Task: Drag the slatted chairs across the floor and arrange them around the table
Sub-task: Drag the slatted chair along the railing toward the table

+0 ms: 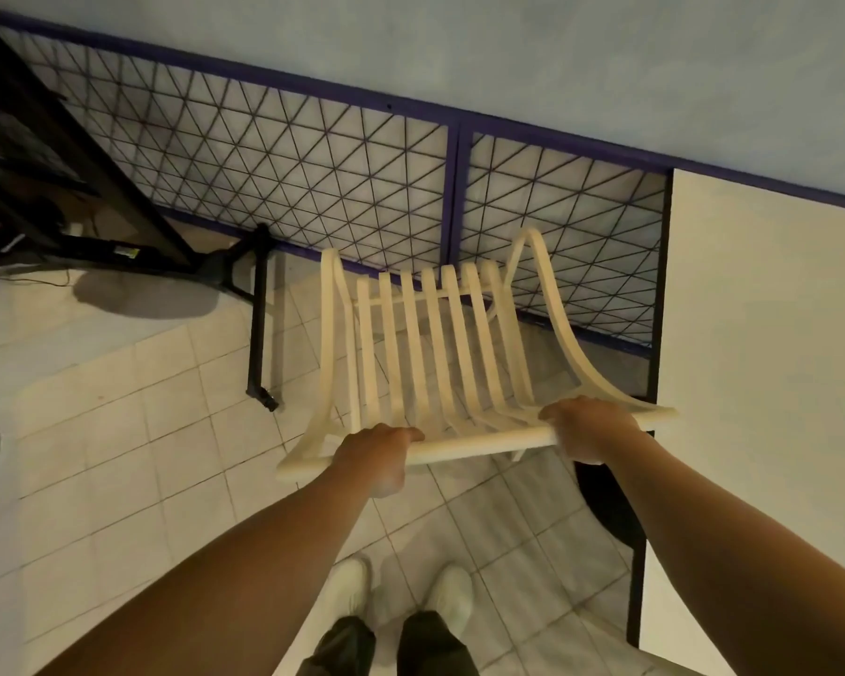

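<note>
Hands [379, 451] on chair [440, 344] top rail, crosswise

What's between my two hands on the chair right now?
Head view: only the chair's top rail spans between the left hand and right hand, both gripping it. Nothing else lies there; slats run down behind the rail.

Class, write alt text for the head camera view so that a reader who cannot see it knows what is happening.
Seen from above, a person's left hand and right hand grip the top rail of a cream slatted chair on a pale tiled floor. A white table stands on the right, and a blue-framed lattice panel lines the wall behind the chair.
</note>
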Motion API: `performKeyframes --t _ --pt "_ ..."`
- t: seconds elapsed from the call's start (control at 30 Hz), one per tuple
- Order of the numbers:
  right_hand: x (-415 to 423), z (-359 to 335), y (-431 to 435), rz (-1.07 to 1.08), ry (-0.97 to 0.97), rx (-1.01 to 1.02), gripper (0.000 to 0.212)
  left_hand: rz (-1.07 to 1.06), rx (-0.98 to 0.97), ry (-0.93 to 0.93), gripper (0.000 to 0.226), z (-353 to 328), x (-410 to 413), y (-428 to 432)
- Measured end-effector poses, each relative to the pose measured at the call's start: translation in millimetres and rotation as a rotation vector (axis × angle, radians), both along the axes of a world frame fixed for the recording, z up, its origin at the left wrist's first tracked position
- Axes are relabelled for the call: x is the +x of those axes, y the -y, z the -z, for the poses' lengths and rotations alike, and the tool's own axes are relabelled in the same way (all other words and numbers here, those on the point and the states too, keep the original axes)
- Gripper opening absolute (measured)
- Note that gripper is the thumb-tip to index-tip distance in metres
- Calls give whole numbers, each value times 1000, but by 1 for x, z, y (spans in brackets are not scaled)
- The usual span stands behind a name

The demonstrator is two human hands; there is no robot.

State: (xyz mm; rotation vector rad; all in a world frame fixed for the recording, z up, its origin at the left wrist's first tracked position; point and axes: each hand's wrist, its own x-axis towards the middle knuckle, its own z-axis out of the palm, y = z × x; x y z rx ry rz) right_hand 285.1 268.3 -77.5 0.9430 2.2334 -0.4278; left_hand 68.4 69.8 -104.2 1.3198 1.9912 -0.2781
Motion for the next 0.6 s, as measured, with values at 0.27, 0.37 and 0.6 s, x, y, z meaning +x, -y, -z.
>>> performKeyframes --t 0.27,0.37,0.6 --pt "-2 3 -6 -111 67 15 44 18 -20 -60 72 0 2 -1" --pt "1 4 -5 -121 61 34 42 21 5 -31 82 -3 1 0" --pt "1 1 6 -117 71 67 44 33 29 -9 84 -6 -4 5"
